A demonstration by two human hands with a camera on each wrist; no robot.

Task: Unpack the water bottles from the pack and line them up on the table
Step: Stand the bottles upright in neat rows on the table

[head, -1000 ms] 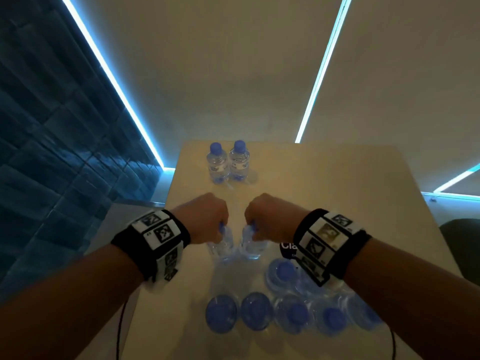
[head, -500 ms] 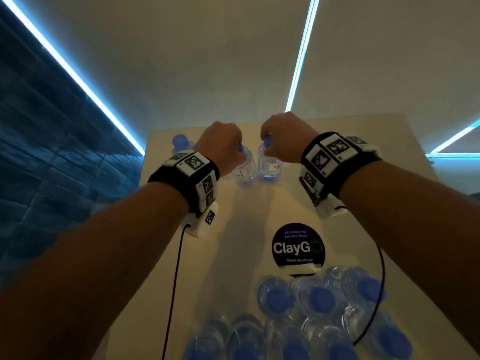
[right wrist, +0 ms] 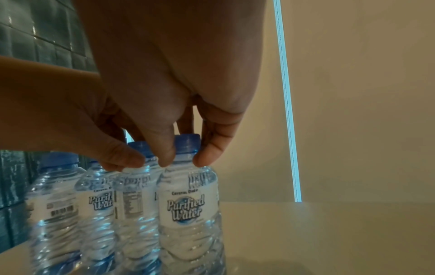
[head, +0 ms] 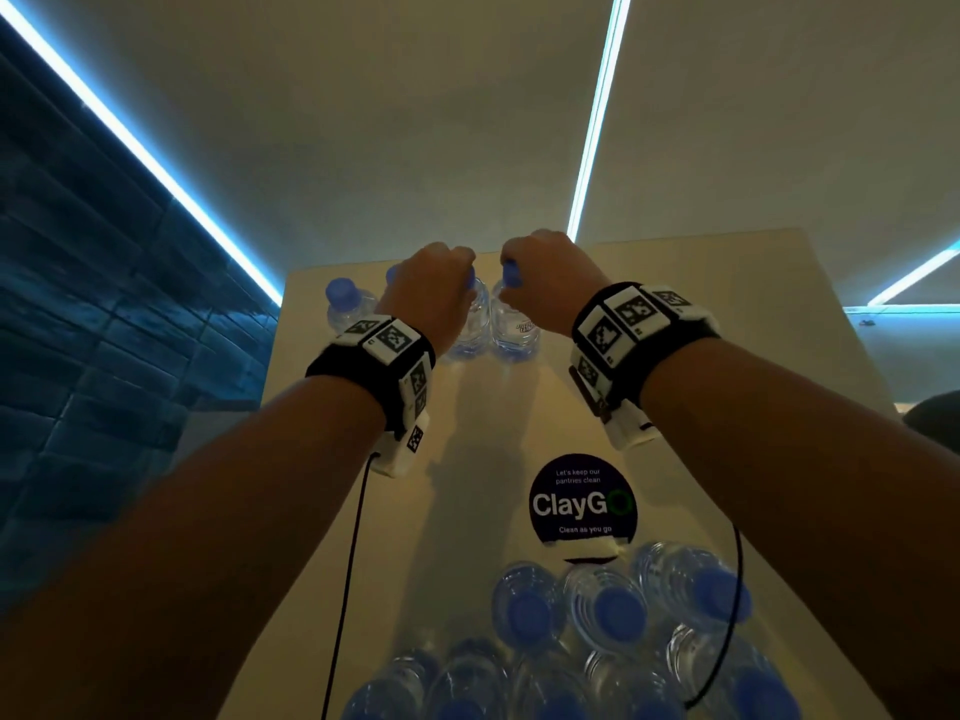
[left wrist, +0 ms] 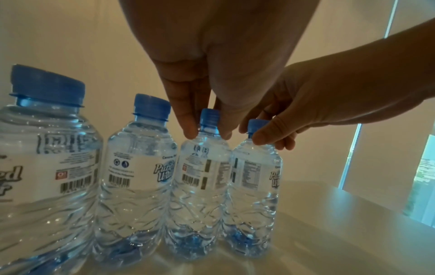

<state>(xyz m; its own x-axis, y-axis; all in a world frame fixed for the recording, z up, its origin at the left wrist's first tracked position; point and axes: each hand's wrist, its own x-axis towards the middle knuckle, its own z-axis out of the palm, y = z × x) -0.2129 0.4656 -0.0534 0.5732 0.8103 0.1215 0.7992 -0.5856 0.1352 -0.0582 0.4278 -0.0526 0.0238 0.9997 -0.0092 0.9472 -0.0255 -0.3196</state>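
Note:
Four clear water bottles with blue caps stand in a row at the far left of the beige table [head: 701, 356]. My left hand [left wrist: 207, 130] pinches the neck of the third bottle [left wrist: 202, 176]. My right hand [right wrist: 186, 158] pinches the neck of the fourth bottle [right wrist: 188, 210], the rightmost. Both held bottles stand upright, side by side and touching, with their bases on the table. In the head view my left hand [head: 431, 288] hides most of the second bottle; the first bottle [head: 345, 304] stands free. The opened pack [head: 597, 641] with several bottles sits at the near end.
A round dark ClayGo sticker [head: 582, 501] lies between the pack and the row. Thin black cables hang from both wristbands over the table. A blue tiled wall [head: 104, 330] runs along the left. To the right of the row the tabletop is bare.
Both hands carried their bottles from beside the pack to the far end and set them down to the right of the two standing bottles.

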